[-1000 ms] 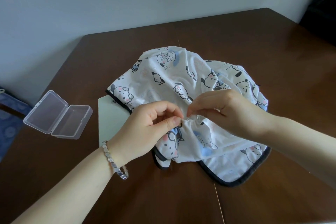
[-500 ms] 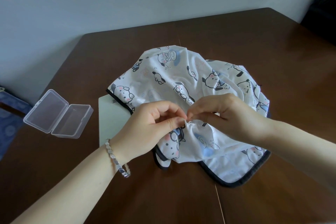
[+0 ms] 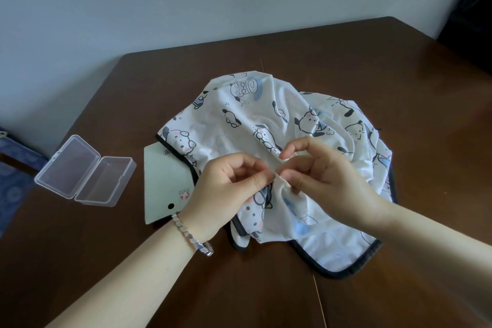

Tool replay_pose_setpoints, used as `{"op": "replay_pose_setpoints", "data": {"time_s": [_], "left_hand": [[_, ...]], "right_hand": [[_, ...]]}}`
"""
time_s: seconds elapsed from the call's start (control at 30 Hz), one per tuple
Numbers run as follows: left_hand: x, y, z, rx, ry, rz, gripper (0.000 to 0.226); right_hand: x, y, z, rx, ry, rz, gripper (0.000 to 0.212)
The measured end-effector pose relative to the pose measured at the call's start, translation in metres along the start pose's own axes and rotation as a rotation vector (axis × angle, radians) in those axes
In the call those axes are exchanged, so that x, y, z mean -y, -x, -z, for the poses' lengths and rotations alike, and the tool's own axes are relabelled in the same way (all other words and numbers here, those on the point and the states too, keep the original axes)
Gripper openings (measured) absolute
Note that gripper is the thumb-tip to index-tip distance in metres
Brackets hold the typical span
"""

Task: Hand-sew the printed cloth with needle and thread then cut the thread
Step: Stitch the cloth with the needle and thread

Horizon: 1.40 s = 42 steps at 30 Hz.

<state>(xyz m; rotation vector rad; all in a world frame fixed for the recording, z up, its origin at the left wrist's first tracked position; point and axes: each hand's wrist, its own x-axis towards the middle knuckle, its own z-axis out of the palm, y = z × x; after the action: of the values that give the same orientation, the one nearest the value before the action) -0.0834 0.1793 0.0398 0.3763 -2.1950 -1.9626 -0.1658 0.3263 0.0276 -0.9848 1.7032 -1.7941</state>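
A white printed cloth (image 3: 255, 117) with cartoon dogs and a dark hem lies bunched on the brown table (image 3: 372, 61). My left hand (image 3: 229, 192) pinches a gathered fold of the cloth between thumb and fingers. Right beside it, my right hand (image 3: 330, 178) has its fingers curled, thumb and fingertips pinched at the same fold. The needle and thread are too thin to make out between the fingertips.
An open clear plastic box (image 3: 85, 170) sits at the left of the table. A pale green card (image 3: 165, 184) lies partly under the cloth and my left hand. The wall runs behind the table's far edge.
My right index finger has lifted away from the fold and the right hand has spread slightly. My left hand keeps its pinch in the same place.
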Motion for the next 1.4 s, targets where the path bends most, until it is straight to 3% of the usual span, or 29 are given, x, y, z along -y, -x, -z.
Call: {"op": "replay_pose_setpoints", "data": {"time_s": [0.13, 0.3, 0.53, 0.8, 1.0, 1.2, 1.27, 1.4], "left_hand": [[-0.001, 0.0, 0.003, 0.13, 0.13, 0.093, 0.013], [0.005, -0.003, 0.001, 0.041, 0.104, 0.124, 0.01], [0.009, -0.002, -0.004, -0.01, -0.007, 0.124, 0.014], [0.008, -0.006, -0.009, -0.14, 0.122, 0.217, 0.006], [0.007, -0.006, -0.011, -0.103, 0.239, 0.383, 0.009], [0.012, -0.005, -0.016, -0.126, 0.122, 0.38, 0.007], [0.012, -0.004, -0.018, -0.132, 0.081, 0.363, 0.009], [0.009, -0.006, -0.02, -0.165, 0.059, 0.288, 0.012]], "right_hand": [[0.001, -0.001, -0.002, -0.05, -0.095, -0.097, 0.017], [0.0, -0.001, -0.004, -0.059, -0.076, -0.138, 0.015], [-0.007, 0.002, -0.006, -0.077, 0.243, -0.189, 0.023], [-0.003, -0.004, -0.009, -0.226, 0.259, -0.14, 0.024], [0.007, -0.003, -0.017, -0.255, 0.234, -0.155, 0.026], [0.004, -0.002, -0.021, -0.257, 0.337, -0.16, 0.015], [-0.001, -0.004, -0.022, -0.35, 0.258, -0.177, 0.013], [-0.007, -0.009, -0.026, -0.543, -0.181, -0.202, 0.02]]}}
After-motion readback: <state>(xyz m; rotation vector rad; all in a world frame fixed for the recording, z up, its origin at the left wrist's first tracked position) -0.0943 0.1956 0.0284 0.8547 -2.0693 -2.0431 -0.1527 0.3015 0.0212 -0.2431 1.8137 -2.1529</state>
